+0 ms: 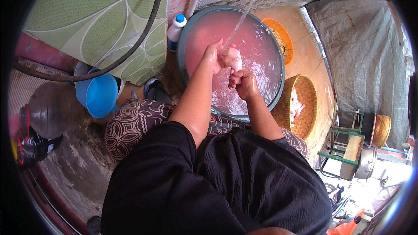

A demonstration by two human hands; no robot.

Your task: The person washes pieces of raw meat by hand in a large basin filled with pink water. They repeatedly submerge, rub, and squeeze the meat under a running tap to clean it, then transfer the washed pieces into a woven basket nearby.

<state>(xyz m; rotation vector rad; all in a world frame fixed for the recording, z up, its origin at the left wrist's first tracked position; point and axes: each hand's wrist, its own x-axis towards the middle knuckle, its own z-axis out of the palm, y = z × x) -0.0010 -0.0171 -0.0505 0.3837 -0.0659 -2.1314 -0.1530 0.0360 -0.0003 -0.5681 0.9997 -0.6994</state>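
Note:
Over a large dark green tub (184,80) of pinkish water (202,32), I hold a pale raw chicken drumstick (234,59). Its narrow lower end sits in the curled fingers of my right hand (245,85). Against the thick upper end, my left hand (213,56) cups the meat from the left side, its far fingers partly hidden. A stream of water (242,21) falls from above onto the meat and my left fingers. Both hands are wet and above the water's surface.
Right of the tub are a woven basket (310,122) with pale meat pieces (296,105) and an orange basket (285,35). A white bottle with a blue cap (176,28) stands at the tub's left. Farther left are a blue pail (101,95) and a dark hose (143,35).

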